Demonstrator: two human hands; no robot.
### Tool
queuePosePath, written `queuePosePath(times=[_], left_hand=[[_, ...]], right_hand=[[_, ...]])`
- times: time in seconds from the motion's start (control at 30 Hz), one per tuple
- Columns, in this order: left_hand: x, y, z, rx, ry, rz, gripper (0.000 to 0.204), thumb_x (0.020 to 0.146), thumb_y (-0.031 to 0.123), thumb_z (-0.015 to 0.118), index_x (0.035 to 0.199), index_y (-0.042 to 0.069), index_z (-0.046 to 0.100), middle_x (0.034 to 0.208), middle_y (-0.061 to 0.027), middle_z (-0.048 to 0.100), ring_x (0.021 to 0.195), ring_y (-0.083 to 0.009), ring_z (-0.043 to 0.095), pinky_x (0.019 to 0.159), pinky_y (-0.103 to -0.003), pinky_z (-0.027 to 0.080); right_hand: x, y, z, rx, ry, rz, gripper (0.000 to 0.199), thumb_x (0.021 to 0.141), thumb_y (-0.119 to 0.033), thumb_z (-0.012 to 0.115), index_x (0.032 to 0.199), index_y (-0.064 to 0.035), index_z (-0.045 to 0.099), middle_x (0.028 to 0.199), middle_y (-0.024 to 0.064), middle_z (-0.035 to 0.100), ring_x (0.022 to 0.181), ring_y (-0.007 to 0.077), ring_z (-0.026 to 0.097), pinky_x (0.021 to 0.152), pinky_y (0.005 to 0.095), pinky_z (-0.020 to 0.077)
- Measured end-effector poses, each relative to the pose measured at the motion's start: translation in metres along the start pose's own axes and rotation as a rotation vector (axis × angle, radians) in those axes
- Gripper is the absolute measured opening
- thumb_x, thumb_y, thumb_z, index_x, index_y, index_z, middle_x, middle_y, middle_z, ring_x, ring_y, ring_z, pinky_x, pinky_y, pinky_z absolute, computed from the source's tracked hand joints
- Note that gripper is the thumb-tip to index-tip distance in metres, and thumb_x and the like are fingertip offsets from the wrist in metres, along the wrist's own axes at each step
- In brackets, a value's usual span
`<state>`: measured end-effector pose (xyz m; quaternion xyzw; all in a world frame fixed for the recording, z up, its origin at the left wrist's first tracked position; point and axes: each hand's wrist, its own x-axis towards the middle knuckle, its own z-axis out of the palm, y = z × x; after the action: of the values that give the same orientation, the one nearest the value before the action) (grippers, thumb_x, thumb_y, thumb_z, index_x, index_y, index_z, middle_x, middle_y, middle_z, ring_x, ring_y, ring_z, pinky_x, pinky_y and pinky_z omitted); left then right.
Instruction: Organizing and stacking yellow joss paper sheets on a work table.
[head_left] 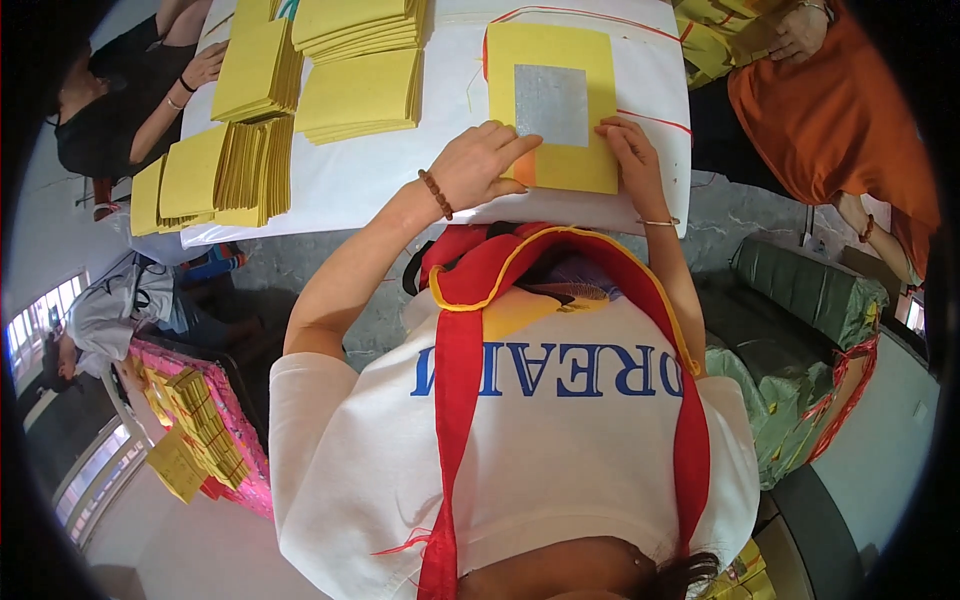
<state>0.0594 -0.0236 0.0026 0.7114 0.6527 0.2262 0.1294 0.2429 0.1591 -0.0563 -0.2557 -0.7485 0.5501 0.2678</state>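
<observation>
A yellow paper sheet (600, 80) with a silvery rectangle (552, 100) in its middle lies at the near edge of the white-covered table. On its lower left corner rests my left hand (488, 163), its index finger and thumb spread apart and touching the paper. Between those fingertips shows an orange patch (525, 167). My right hand (634, 160) is at the right edge of the sheet, fingers bent over that edge; its thumb is partly hidden. Whether one sheet or several lie under the silvery rectangle, I cannot tell.
Stacks of folded yellow paper (358, 92) fill the table's left side, more of them (215, 175) at the near left corner. Red string (655, 122) lies by the sheet. One person (130, 90) sits left; another in orange (830, 100) is right. Green wrapped bundles (810, 290) stand behind right.
</observation>
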Motion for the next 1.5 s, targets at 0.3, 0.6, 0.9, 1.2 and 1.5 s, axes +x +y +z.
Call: queuePosePath(times=[0.3, 0.6, 0.9, 1.2, 1.5], left_hand=[[0.009, -0.026, -0.001, -0.642, -0.168, -0.157, 0.023, 0.075, 0.024, 0.070, 0.089, 0.006, 0.065, 0.083, -0.0069, 0.057, 0.074, -0.0190, 0.055, 0.066, -0.029, 0.045], [0.011, -0.039, 0.001, -0.705, -0.217, -0.203, 0.020, 0.084, 0.021, 0.061, 0.090, 0.002, 0.064, 0.084, -0.0084, 0.061, 0.077, -0.0176, 0.057, 0.070, -0.029, 0.045], [0.011, -0.044, 0.005, -0.711, -0.159, -0.226, 0.022, 0.085, 0.020, 0.056, 0.086, -0.001, 0.062, 0.073, -0.0050, 0.060, 0.068, -0.0113, 0.052, 0.063, -0.026, 0.043], [0.007, -0.050, 0.009, -0.849, -0.156, -0.358, 0.022, 0.086, 0.022, 0.056, 0.085, 0.001, 0.062, 0.069, 0.0013, 0.056, 0.064, -0.0050, 0.047, 0.057, -0.022, 0.041], [0.010, -0.049, 0.006, -0.958, -0.117, -0.454, 0.022, 0.087, 0.025, 0.055, 0.088, 0.004, 0.063, 0.069, 0.0034, 0.054, 0.063, -0.0040, 0.046, 0.057, -0.021, 0.040]], right_hand=[[-0.001, -0.003, -0.003, 0.191, 0.007, 0.109, 0.031, 0.093, -0.021, 0.045, 0.089, 0.0033, 0.064, 0.103, 0.0085, 0.059, 0.100, 0.0175, 0.052, 0.090, 0.0278, 0.0371], [0.000, -0.004, 0.000, 0.207, 0.008, 0.133, 0.032, 0.092, -0.022, 0.046, 0.089, 0.0037, 0.064, 0.103, 0.0086, 0.058, 0.100, 0.0175, 0.051, 0.091, 0.0277, 0.0358], [0.002, 0.003, 0.000, 0.227, 0.006, 0.143, 0.032, 0.093, -0.021, 0.045, 0.088, 0.0035, 0.064, 0.102, 0.0083, 0.059, 0.100, 0.0172, 0.051, 0.091, 0.0275, 0.0362], [0.000, 0.001, -0.006, 0.166, -0.021, 0.120, 0.030, 0.092, -0.021, 0.044, 0.094, 0.0025, 0.063, 0.107, 0.0086, 0.058, 0.105, 0.0183, 0.050, 0.093, 0.0289, 0.0350], [-0.003, 0.004, -0.009, 0.198, -0.143, 0.156, 0.027, 0.077, -0.006, 0.063, 0.103, 0.0006, 0.060, 0.117, 0.0087, 0.054, 0.111, 0.0185, 0.047, 0.095, 0.0293, 0.0352]])
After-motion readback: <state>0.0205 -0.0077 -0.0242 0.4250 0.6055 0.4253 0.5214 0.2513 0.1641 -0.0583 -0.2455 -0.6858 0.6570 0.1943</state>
